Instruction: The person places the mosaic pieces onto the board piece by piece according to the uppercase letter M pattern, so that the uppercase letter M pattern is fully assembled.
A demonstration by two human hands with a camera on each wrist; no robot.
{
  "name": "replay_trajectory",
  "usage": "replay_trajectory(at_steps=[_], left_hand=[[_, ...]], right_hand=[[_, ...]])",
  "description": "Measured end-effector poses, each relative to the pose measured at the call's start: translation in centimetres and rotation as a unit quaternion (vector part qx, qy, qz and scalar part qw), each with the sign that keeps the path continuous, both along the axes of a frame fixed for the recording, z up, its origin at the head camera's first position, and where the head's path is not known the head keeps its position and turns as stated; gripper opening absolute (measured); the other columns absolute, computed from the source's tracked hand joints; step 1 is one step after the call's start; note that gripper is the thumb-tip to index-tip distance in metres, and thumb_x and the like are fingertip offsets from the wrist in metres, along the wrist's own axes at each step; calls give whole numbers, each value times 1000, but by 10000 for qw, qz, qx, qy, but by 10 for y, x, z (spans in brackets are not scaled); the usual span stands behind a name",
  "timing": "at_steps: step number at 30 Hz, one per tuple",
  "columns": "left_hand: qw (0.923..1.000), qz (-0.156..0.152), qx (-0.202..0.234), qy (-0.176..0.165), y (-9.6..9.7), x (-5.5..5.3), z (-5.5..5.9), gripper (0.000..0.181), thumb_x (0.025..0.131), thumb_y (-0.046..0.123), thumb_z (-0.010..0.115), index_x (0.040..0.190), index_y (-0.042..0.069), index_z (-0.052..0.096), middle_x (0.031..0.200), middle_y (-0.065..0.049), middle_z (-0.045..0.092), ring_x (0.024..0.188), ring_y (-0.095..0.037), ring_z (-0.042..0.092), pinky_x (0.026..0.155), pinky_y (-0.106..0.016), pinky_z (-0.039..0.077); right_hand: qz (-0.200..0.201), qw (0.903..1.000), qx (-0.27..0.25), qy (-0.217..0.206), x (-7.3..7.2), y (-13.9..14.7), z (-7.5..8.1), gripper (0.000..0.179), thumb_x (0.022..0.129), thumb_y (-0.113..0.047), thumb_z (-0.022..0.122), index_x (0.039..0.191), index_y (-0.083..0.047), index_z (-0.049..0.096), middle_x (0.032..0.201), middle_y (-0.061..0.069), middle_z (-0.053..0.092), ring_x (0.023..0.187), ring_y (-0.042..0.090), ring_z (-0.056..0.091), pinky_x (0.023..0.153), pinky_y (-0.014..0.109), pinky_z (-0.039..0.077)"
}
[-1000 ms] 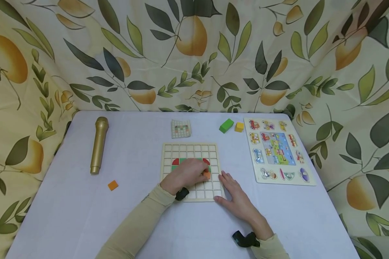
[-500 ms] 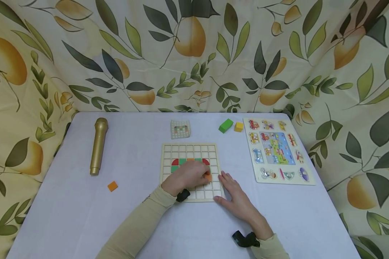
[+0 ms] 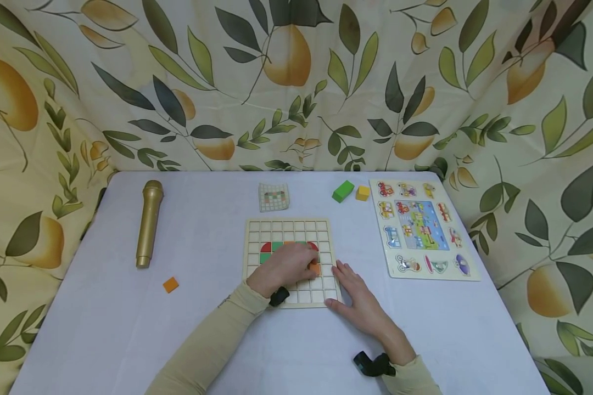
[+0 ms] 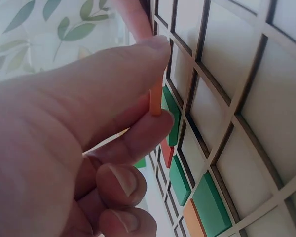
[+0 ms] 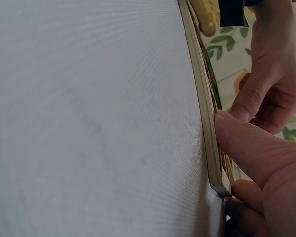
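My left hand (image 3: 287, 267) hovers over the wooden grid board (image 3: 306, 297) and pinches an orange square tile (image 4: 156, 101) between thumb and fingertip. In the left wrist view the tile is on edge, close to the grid, beside a green tile (image 4: 171, 118). Red quarter-round tiles (image 3: 266, 247) and other green and orange tiles lie in the board's cells, some hidden under the hand. My right hand (image 3: 363, 304) lies at the board's right edge, fingers extended. In the right wrist view its thumb (image 5: 237, 140) touches the wooden rim.
A loose orange tile (image 3: 170, 285) and a gold microphone (image 3: 150, 225) lie to the left. Behind the board is a small pattern card (image 3: 274, 197). A green block (image 3: 343, 191), a yellow block (image 3: 363, 192) and a picture puzzle board (image 3: 382, 247) are at the right.
My left hand stays over the same part of the board with the orange tile, its fingers shifting only slightly. The right hand keeps its place at the edge.
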State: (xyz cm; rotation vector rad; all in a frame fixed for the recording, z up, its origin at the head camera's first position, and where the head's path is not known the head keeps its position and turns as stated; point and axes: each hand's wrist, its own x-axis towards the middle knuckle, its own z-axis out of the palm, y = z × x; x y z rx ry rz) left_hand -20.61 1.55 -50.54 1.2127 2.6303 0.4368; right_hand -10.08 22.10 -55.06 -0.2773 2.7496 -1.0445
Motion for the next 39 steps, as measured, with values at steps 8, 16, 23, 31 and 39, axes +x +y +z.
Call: replay_trajectory(at_steps=[8, 16, 23, 31, 39], left_hand=[[9998, -38, 150, 116, -1, -1, -3, 22, 83, 33, 79, 90, 13, 73, 87, 5, 61, 74, -7, 55, 68, -21, 47], [9999, -63, 134, 57, -1, -2, -6, 17, 83, 27, 80, 88, 13, 74, 81, 5, 65, 71, -6, 55, 66, -20, 47], [9999, 10, 159, 58, 0, -3, -8, 22, 79, 31, 83, 80, 15, 69, 74, 10, 60, 67, -5, 53, 61, -19, 44], [9998, 5, 182, 57, 0, -4, -9, 29, 80, 30, 83, 69, 18, 59, 64, 11, 49, 61, -6, 48, 55, -19, 39], [9973, 313, 541, -381, -23, -5, -6, 23, 82, 27, 81, 76, 17, 62, 72, 8, 54, 65, -9, 48, 59, -22, 41]], right_hand=[[-6, 10000, 37, 11, 0, 0, 0, 82, 88, -37, 74, 152, -8, 33, 160, 4, 21, 146, 25, 10, 112, 53, 18], [-17, 10000, 34, 6, 0, -1, 0, 82, 87, -36, 74, 152, -8, 33, 160, 4, 21, 146, 26, 10, 112, 54, 19], [-20, 10000, 74, 7, 0, 0, 0, 83, 87, -37, 75, 152, -8, 33, 160, 5, 21, 146, 26, 10, 112, 54, 20], [-27, 10000, 50, -24, 0, 0, 0, 83, 87, -37, 74, 153, -9, 33, 160, 4, 20, 147, 25, 10, 112, 54, 19], [-59, 9999, 138, -31, -1, -1, -1, 84, 87, -38, 74, 153, -8, 32, 160, 5, 20, 146, 27, 9, 112, 55, 19]])
